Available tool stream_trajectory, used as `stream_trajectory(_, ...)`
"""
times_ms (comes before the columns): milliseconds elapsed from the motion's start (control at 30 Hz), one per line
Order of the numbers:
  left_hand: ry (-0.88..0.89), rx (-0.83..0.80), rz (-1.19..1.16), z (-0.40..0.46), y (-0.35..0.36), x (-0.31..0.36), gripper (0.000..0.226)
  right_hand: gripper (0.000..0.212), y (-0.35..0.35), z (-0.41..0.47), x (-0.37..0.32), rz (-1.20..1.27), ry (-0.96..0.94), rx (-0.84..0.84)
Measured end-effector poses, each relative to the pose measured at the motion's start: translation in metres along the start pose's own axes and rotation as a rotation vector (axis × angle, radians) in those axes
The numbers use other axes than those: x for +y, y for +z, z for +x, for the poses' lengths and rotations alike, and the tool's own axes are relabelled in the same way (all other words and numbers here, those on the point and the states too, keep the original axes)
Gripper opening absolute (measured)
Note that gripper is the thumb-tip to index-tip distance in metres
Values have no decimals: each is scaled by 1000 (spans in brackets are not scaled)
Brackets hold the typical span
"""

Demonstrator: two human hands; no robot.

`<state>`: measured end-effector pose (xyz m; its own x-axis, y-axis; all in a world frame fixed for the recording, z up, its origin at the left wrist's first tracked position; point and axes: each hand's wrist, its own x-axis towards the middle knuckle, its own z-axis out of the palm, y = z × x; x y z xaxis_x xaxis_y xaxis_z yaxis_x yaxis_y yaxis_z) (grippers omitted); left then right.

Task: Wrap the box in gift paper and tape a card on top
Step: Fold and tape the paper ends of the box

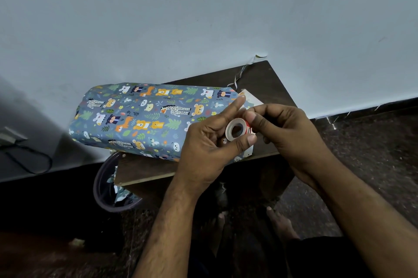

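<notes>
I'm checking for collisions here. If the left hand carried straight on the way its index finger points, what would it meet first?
The left hand holds the tape roll, and its index finger points up-right over the wrapped box. Carried on, it would probably first meet the white card at the box's right end, though depth is unclear.

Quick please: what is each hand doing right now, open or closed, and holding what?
Left hand: closed, grips the tape roll.
Right hand: closed, fingertips pinch at the roll's edge.
</notes>
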<state>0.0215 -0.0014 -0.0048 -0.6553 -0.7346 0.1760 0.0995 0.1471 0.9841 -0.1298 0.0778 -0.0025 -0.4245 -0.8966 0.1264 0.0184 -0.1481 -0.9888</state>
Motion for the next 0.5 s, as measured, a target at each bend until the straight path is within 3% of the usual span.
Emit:
stream_trajectory(200, 24, -40, -36, 0, 2, 1, 63, 17, -7, -1, -1, -67, -15, -9)
stream_trajectory(400, 23, -46, -7, 0, 1, -2, 63, 23, -15, -3, -3, -210, -151, -201)
stream_trajectory(500, 34, -66, 3, -1, 0, -3, 64, 22, -17, -2, 0, -293, -208, -173)
